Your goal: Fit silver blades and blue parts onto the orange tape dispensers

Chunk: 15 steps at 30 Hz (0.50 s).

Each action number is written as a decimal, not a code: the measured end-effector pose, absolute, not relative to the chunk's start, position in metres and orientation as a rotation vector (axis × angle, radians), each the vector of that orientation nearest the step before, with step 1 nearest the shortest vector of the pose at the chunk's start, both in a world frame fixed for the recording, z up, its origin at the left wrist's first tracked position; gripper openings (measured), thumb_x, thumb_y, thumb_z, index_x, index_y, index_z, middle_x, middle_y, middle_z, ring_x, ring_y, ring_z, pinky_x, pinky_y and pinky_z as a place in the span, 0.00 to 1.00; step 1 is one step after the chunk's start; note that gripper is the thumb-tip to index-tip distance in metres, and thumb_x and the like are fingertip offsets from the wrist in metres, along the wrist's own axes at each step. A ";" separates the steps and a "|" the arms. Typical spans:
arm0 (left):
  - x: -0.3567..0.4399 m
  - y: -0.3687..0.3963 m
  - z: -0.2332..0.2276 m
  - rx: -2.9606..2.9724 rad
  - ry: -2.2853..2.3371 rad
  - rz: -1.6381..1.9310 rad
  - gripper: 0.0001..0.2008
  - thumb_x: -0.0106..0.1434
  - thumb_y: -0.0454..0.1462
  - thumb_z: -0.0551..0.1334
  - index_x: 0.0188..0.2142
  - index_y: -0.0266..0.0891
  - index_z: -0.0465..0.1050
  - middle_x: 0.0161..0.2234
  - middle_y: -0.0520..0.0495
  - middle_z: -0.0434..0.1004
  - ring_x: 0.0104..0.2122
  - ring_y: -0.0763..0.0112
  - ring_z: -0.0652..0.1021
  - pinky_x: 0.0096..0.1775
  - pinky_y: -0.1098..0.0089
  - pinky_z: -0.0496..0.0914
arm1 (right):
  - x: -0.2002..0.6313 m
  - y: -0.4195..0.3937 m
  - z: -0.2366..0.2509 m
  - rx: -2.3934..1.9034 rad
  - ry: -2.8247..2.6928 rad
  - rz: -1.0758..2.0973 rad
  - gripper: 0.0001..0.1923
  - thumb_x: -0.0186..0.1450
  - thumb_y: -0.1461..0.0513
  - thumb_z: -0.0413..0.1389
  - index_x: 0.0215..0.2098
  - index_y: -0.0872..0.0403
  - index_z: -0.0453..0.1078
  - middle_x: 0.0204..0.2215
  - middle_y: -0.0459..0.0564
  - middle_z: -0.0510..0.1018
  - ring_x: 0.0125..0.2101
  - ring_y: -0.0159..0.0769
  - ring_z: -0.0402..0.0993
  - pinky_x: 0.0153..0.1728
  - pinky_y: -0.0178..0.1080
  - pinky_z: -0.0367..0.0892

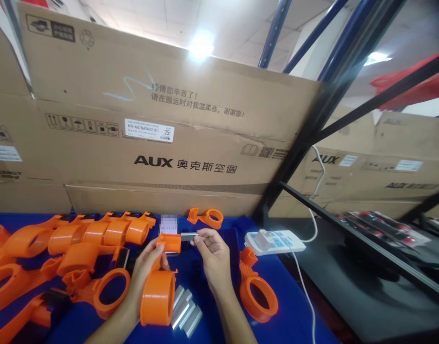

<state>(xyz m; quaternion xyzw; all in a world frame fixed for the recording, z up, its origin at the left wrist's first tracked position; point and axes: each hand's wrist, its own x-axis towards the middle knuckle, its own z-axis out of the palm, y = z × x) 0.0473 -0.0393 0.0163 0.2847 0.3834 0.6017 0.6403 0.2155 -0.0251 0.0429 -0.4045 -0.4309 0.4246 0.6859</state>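
My left hand (145,265) is closed around the upper part of an orange plastic tape dispenser (158,297), its round hub hanging below. My right hand (214,255) pinches a thin, grey toothed metal blade strip (188,236) between thumb and fingers. The strip's left end meets the dispenser's top end; whether it sits inside cannot be made out. Under and between my hands, several silvery metal strips (185,309) lie on the blue tabletop (201,291). Just behind the dispenser is a phone (168,222) displaying a timer.
Several orange dispensers (114,231) crowd the left side. One more orange dispenser (258,297) lies right of my right arm, near a white power strip (275,242) with cables. Small orange pieces (212,218) lie at the back. Large cardboard boxes (191,191) and a dark rack post (294,157) stand behind.
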 end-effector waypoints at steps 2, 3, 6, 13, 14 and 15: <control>0.047 -0.039 0.016 0.679 0.867 1.362 0.20 0.55 0.50 0.74 0.37 0.40 0.75 0.21 0.54 0.75 0.19 0.72 0.73 0.24 0.73 0.72 | 0.217 -0.024 0.042 -0.910 -0.958 0.943 0.12 0.58 0.57 0.72 0.36 0.50 0.77 0.30 0.47 0.80 0.32 0.38 0.78 0.38 0.41 0.74; 0.047 -0.038 0.016 0.690 0.861 1.360 0.20 0.55 0.50 0.74 0.38 0.40 0.75 0.20 0.54 0.75 0.19 0.72 0.73 0.24 0.73 0.72 | 0.217 -0.023 0.041 -0.910 -0.957 0.937 0.11 0.58 0.58 0.72 0.36 0.50 0.77 0.30 0.47 0.80 0.32 0.38 0.78 0.38 0.41 0.73; 0.046 -0.035 0.014 0.723 0.851 1.342 0.20 0.55 0.49 0.74 0.41 0.40 0.75 0.19 0.54 0.74 0.18 0.71 0.73 0.23 0.72 0.71 | 0.215 -0.023 0.039 -0.896 -0.943 0.903 0.11 0.58 0.58 0.72 0.34 0.50 0.75 0.30 0.46 0.79 0.31 0.37 0.77 0.38 0.40 0.73; 0.044 -0.035 0.011 0.692 0.842 1.371 0.21 0.56 0.49 0.73 0.42 0.40 0.75 0.21 0.54 0.75 0.19 0.72 0.73 0.24 0.73 0.71 | 0.210 -0.027 0.037 -0.888 -1.012 0.836 0.13 0.61 0.56 0.70 0.31 0.50 0.71 0.32 0.46 0.77 0.32 0.36 0.76 0.39 0.41 0.73; 0.044 -0.036 0.012 0.686 0.857 1.378 0.20 0.56 0.49 0.73 0.41 0.40 0.76 0.22 0.54 0.75 0.19 0.72 0.72 0.24 0.73 0.70 | 0.210 -0.028 0.037 -0.894 -1.037 0.836 0.12 0.61 0.56 0.69 0.31 0.50 0.71 0.32 0.46 0.77 0.32 0.37 0.76 0.39 0.41 0.73; 0.044 -0.036 0.012 0.684 0.874 1.380 0.20 0.55 0.49 0.73 0.40 0.39 0.76 0.22 0.54 0.74 0.19 0.72 0.72 0.24 0.74 0.70 | 0.210 -0.030 0.038 -0.900 -1.062 0.843 0.12 0.62 0.56 0.69 0.31 0.50 0.71 0.32 0.47 0.78 0.32 0.37 0.76 0.39 0.41 0.72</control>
